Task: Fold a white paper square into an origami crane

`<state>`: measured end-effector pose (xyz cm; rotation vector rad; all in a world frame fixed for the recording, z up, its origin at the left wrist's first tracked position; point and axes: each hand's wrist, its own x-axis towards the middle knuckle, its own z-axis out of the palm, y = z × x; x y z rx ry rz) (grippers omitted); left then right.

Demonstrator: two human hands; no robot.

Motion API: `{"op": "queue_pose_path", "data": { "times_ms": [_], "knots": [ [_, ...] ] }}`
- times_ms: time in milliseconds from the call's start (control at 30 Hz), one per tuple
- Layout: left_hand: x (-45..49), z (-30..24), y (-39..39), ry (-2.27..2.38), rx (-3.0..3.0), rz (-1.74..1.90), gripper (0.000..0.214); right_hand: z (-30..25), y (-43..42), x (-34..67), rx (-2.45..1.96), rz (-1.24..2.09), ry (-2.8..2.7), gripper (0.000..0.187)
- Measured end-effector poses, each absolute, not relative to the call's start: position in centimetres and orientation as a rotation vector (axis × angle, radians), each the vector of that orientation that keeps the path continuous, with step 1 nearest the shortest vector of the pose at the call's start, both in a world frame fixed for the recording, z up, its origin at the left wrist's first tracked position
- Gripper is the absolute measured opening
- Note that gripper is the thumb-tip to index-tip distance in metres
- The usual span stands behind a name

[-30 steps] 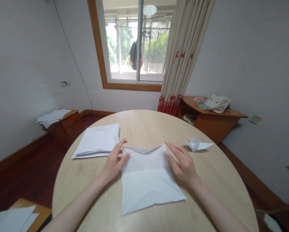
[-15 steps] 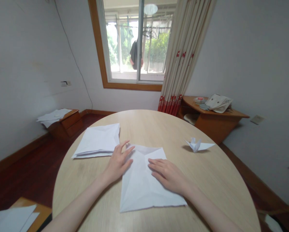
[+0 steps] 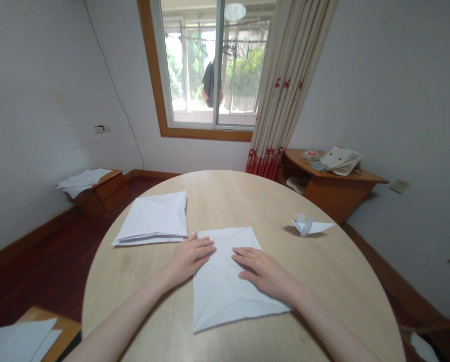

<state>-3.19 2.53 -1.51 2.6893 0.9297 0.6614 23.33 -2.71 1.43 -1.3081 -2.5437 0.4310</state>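
A creased white paper sheet [image 3: 225, 296] lies flat on the round wooden table [image 3: 225, 201] in front of me. My left hand [image 3: 189, 256] rests on its left edge with the fingers stretched out towards the middle. My right hand [image 3: 262, 271] lies flat on the sheet's right half, fingers pointing left. Both palms press down on the paper and neither grips it. A small folded paper crane [image 3: 308, 225] sits to the right, beyond my right hand.
A stack of white sheets [image 3: 153, 218] lies on the table's left. A low wooden cabinet [image 3: 100, 188] with papers stands by the left wall. A corner desk [image 3: 330, 186] with a bag is behind the table, beside the curtain [image 3: 285, 85].
The raised top edge of the sheet has been pressed down flat. My right hand slid from the sheet's right edge onto its middle. My left hand's fingers moved onto the paper.
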Motion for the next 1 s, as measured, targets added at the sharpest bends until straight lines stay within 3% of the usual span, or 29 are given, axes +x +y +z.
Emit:
{"op": "queue_pose_path", "data": {
  "times_ms": [1000],
  "knots": [
    [-2.1, 0.9, 0.4, 0.83, 2.652, 0.628, 0.028, -1.4, -0.7, 25.7, -1.636, -0.136, -2.392, 0.034]
  ]
}}
